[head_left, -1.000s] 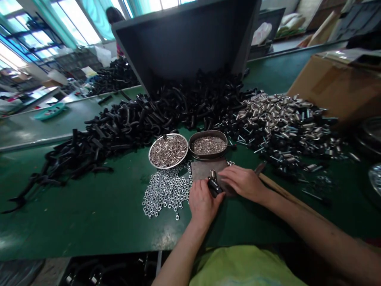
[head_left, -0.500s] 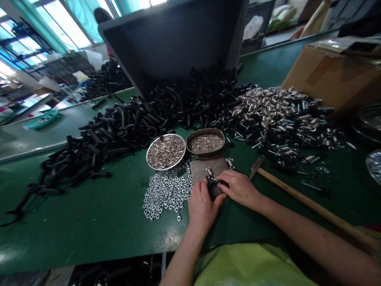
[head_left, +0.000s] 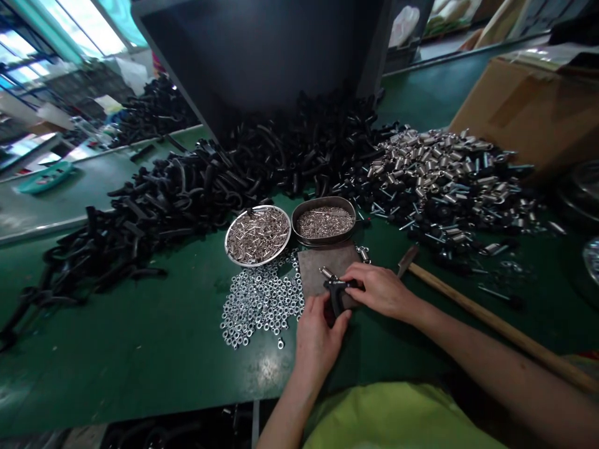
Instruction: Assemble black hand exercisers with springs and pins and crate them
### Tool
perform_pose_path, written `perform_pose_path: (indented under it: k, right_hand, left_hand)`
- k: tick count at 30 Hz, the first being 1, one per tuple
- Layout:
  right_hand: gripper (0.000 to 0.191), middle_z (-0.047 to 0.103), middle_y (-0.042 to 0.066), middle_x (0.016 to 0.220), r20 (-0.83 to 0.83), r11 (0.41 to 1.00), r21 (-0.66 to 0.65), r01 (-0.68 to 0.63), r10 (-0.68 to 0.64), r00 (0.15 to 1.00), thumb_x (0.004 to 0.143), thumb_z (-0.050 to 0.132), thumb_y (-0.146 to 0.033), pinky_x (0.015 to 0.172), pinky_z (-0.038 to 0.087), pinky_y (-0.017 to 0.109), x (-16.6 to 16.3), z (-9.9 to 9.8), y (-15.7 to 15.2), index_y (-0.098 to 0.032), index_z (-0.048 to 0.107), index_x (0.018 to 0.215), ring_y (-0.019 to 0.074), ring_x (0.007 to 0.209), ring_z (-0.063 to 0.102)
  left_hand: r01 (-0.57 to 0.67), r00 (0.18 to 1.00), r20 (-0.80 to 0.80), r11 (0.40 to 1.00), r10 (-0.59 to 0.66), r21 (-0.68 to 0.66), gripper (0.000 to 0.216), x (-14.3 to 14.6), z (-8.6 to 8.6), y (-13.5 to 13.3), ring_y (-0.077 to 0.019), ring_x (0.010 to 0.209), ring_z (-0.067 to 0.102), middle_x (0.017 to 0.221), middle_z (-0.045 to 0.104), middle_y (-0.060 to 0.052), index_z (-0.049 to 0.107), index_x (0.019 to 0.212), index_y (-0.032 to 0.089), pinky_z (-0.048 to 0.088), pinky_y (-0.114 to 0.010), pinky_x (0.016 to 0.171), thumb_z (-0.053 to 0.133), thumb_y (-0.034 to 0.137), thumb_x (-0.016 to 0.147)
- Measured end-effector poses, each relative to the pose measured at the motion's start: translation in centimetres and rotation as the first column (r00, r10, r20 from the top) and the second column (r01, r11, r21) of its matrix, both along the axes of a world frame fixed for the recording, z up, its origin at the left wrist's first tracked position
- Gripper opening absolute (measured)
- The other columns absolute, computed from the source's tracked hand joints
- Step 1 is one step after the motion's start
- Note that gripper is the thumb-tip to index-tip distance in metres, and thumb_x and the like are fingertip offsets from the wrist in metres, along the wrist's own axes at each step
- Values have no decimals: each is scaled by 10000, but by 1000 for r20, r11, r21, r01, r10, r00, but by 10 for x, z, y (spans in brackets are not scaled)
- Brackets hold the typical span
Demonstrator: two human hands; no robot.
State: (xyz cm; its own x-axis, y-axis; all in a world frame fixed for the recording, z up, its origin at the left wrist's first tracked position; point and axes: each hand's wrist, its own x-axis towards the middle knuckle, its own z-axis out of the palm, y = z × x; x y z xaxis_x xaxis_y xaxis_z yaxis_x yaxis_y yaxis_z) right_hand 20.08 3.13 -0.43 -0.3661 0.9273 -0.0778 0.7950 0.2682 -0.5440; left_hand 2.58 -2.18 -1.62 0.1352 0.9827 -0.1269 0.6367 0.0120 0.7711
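Over a flat grey metal plate, both hands hold one black curved plastic part. My left hand closes around its lower left side with thumb and fingers. From the right, my right hand pinches its upper end. A small coil spring lies against the far side of the part; whether it is attached I cannot tell. More springs rest at the plate's far right corner. Loose hex nuts spread to the left of the plate.
Behind the plate stand a round dish of metal pins and an oval tin of small metal pieces. A hammer lies at right. Black parts spill from a grey bin. Springs and bolts are heaped beside a cardboard box.
The black part has turned and shows more of its curved leg between my hands. My left hand sits slightly lower on it. The whole view has shifted a little.
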Motion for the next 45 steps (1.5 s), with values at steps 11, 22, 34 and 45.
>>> perform_pose_path:
  k: [11,22,34,45]
  right_hand:
    - [242,667,-15,1001,-26,999,29,37,-36,999,767,581,-194,612,421,244,0,-5,0,-256,676,981,120,718,596]
    - [236,644,6,1014,-63,999,37,15,-13,998,781,568,-153,668,445,249,0,-5,-5,-230,650,988,136,795,602]
    - [361,612,56,1115,-123,989,122,85,-70,990,780,588,-167,735,499,303,27,-3,-15,-234,591,1135,177,869,615]
    - [278,618,53,1111,-79,990,125,64,-55,995,805,596,-192,806,498,325,21,-13,-17,-220,608,1081,197,967,614]
  left_hand:
    - [-90,994,52,992,95,-85,471,4,5,-4,-160,738,601,914,614,-45,434,1143,166,489,-299,676,654,330,760]
    - [-100,993,47,990,105,-103,717,5,3,-2,-157,697,607,902,628,-37,308,1333,156,482,-286,633,669,332,740]
    - [-114,993,5,988,115,-108,703,5,6,2,-150,659,600,839,612,-16,312,1334,162,470,-271,609,657,354,752]
    - [-93,994,-70,993,88,-72,691,8,6,5,-188,734,627,877,629,-49,310,1328,150,483,-302,656,646,360,763]
